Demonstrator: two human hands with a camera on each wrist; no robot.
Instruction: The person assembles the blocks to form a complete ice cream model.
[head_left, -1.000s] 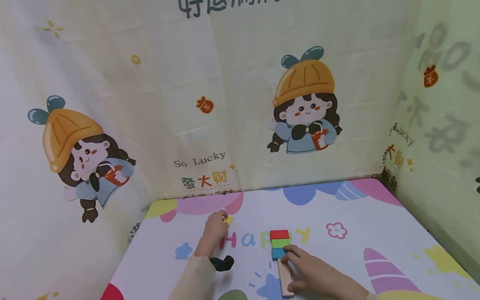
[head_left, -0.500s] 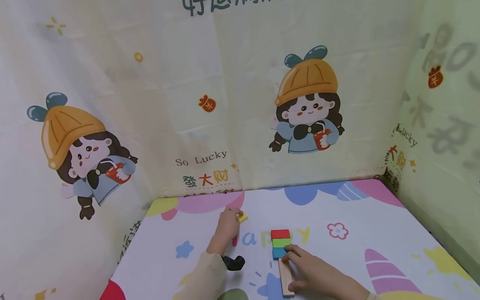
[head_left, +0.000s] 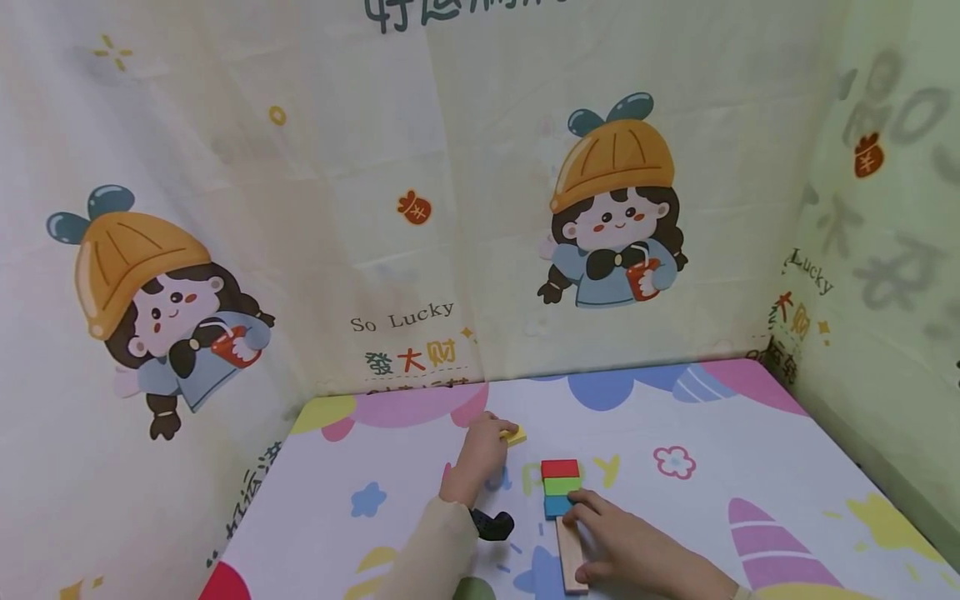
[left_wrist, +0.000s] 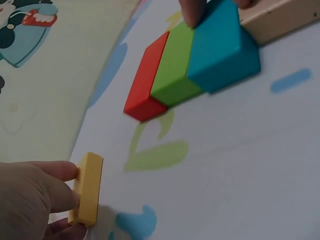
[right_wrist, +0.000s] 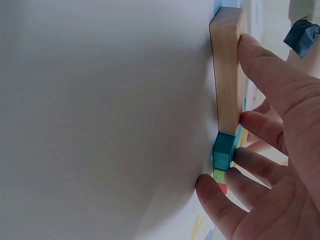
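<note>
My left hand pinches a yellow block between thumb and fingers, left of and beyond a row of blocks. In that row, a red block, a green block and a blue block lie side by side, with a long plain wooden block at the near end. Spread over the near part of the row is my right hand. Its thumb and a finger touch the wooden block, as the right wrist view shows, while other fingertips rest at the blue and green ones.
Bright cartoon prints cover the white tabletop. A patterned cloth hangs behind the table, and another cloth wall stands on the right. A black wrist device sits on my left wrist.
My left hand has moved right with the yellow block, bringing it nearer the red end of the row. The right hand and the other blocks stay where they were.
</note>
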